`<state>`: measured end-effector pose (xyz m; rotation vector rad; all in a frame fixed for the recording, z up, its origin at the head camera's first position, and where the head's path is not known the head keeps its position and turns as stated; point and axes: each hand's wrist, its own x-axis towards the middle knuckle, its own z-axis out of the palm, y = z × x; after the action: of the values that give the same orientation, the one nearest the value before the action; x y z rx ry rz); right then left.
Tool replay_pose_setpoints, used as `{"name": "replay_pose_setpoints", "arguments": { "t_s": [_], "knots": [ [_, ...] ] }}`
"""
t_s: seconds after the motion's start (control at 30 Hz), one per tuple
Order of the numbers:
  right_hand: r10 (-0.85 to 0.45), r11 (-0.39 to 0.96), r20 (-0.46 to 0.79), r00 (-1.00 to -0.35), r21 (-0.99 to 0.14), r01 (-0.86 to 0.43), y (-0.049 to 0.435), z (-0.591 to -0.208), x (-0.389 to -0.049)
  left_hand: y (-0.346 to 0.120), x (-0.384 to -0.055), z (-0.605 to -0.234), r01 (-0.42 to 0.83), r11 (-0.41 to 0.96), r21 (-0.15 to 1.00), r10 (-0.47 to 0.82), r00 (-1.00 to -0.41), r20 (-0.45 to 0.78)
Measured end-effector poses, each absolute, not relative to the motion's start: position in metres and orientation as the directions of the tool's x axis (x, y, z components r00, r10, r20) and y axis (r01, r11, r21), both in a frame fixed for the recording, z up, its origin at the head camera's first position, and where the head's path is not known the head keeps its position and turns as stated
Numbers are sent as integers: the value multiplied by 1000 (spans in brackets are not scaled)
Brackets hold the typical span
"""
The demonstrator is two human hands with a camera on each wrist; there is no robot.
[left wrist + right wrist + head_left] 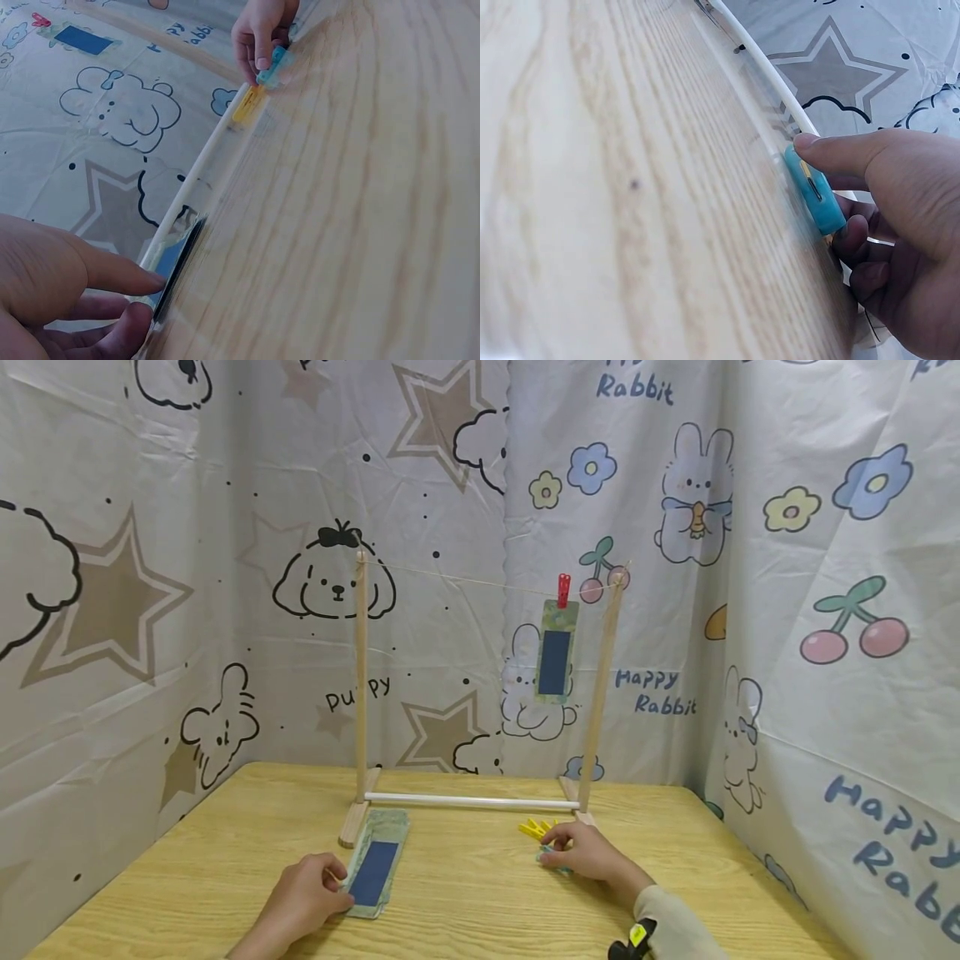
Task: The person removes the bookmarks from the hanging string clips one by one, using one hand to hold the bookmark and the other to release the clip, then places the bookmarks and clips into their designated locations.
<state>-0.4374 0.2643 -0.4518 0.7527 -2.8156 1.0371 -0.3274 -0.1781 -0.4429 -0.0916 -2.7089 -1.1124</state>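
A small stack of green-patterned cards with dark blue panels [374,874] lies on the table. My left hand [303,893] is at its near left edge, thumb and a finger pinching the card edge; in the left wrist view that hand [82,292] hides part of the cards. My right hand [588,853] pinches a light blue clothespin, seen clearly as a blue clothespin [815,195] between thumb and fingers in the right wrist view. Just behind it lie yellow clothespins [534,829]. A similar card [553,662] hangs from the string under a red clothespin [563,590].
A wooden stand rises at the back, with a left post [362,685], a right post [602,693] and a white crossbar [472,802] low between them. A thin string [457,577] joins the post tops. Printed curtains [300,468] enclose the wooden table [457,893].
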Motion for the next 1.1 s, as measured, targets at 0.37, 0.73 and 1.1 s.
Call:
{"name": "replay_pose_setpoints", "arguments": {
  "t_s": [0.37,0.73,1.1],
  "knots": [
    [-388,666,240,-890,-594,-451,265,-450,-437,-178,-327,-441,129,689,713,-49,-973,224],
    [-235,446,145,-961,-862,-239,260,-433,-433,-178,-326,-438,128,710,692,-79,-963,259],
    [-229,225,95,-969,-963,-148,263,-426,-434,-177,-328,-436,155,703,694,-100,-944,313]
  ]
}}
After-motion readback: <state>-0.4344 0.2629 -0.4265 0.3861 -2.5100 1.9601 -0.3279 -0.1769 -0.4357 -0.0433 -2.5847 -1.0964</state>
